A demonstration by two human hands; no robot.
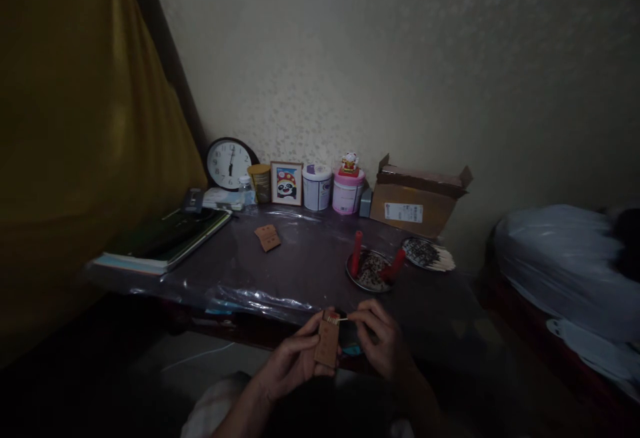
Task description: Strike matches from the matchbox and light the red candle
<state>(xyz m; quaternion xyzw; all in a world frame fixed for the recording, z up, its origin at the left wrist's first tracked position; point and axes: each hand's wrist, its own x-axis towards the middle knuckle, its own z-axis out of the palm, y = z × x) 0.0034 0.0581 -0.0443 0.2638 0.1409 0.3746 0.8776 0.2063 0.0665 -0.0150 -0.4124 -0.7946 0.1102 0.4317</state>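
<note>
My left hand (295,358) grips a small brown cardboard matchbox (327,345) in front of the table's near edge. Its upper end is open, and several matches with reddish heads show inside. Between the thumb and fingers of my right hand (379,335) is a single match (343,319), its far end at the matchbox's open end. Beyond my hands, a round metal plate (367,285) holds two red candles, one upright (357,253) and one leaning right (397,265). Neither candle shows a flame.
Another plate (407,245) at the right carries dark burnt bits and pale sticks. A flat brown cardboard piece (268,237) lies on the plastic-covered table (300,258). Along the wall stand a clock (230,163), a picture frame (287,183), tubs (317,188) and a cardboard box (435,208). Books (170,245) lie left.
</note>
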